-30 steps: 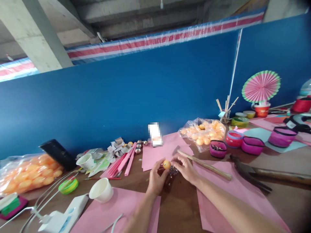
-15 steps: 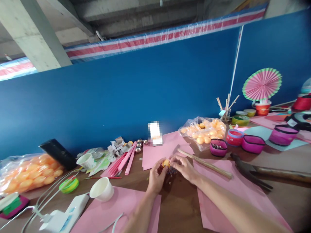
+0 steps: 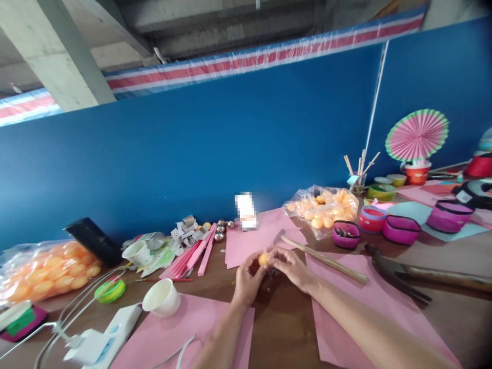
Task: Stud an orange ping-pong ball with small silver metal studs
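Note:
An orange ball (image 3: 263, 259) is held between both hands near the middle of the table. My left hand (image 3: 248, 279) has its fingers and thumb closed round the ball's left side. My right hand (image 3: 290, 266) pinches at the ball's right side; whether a small piece sits between its fingertips is too small to tell. Small dark beads (image 3: 273, 271) lie on the brown table just under and behind the hands, partly hidden by them. A wooden-handled hammer (image 3: 326, 259) lies right behind my right hand.
Bags of orange balls (image 3: 49, 269) (image 3: 325, 207) stand left and right. A white cup (image 3: 161, 298), power strip (image 3: 115, 333), pink paper strips (image 3: 196, 253), pink sheets (image 3: 365, 307), purple containers (image 3: 401, 229) and a larger hammer (image 3: 442, 274) surround the hands.
The ball has turned in the fingers, and its dark marking no longer shows. My right fingers have shifted slightly against it. The view has moved a little.

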`<state>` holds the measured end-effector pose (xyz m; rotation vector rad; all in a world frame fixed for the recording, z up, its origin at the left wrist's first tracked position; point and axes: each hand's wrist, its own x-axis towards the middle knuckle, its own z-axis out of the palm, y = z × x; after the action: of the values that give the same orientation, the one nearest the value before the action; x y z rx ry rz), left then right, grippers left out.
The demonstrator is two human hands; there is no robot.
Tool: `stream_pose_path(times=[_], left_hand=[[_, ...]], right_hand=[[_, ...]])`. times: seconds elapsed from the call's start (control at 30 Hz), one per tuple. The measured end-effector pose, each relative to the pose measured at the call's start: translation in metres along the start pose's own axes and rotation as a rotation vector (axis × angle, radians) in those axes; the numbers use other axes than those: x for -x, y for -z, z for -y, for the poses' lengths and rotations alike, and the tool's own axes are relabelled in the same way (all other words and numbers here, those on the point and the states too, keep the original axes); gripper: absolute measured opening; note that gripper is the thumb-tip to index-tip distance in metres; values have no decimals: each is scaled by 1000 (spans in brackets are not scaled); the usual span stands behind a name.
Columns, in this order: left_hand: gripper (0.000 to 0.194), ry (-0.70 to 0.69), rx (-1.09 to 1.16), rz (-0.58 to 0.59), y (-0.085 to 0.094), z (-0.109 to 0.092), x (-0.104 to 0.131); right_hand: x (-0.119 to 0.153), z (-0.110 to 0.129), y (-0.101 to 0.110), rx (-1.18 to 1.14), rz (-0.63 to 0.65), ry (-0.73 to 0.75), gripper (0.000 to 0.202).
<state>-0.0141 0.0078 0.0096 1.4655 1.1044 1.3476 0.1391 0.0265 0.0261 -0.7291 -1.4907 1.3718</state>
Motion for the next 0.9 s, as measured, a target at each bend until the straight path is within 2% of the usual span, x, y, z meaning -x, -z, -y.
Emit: stream_pose_path(times=[0.33, 0.6, 0.77, 0.9], left_hand=[[41, 36, -18, -88, 4, 5, 0], [45, 27, 1, -104, 6, 11, -3], [42, 33, -23, -134, 5, 14, -4], [50, 55, 70, -130, 3, 11, -3]], right_hand=[[-3, 1, 2, -63, -160, -15, 22], [-3, 2, 1, 65, -123, 24, 17], [-3, -2, 1, 58, -106, 13, 16], [-2, -2, 0, 51, -83, -6, 16]])
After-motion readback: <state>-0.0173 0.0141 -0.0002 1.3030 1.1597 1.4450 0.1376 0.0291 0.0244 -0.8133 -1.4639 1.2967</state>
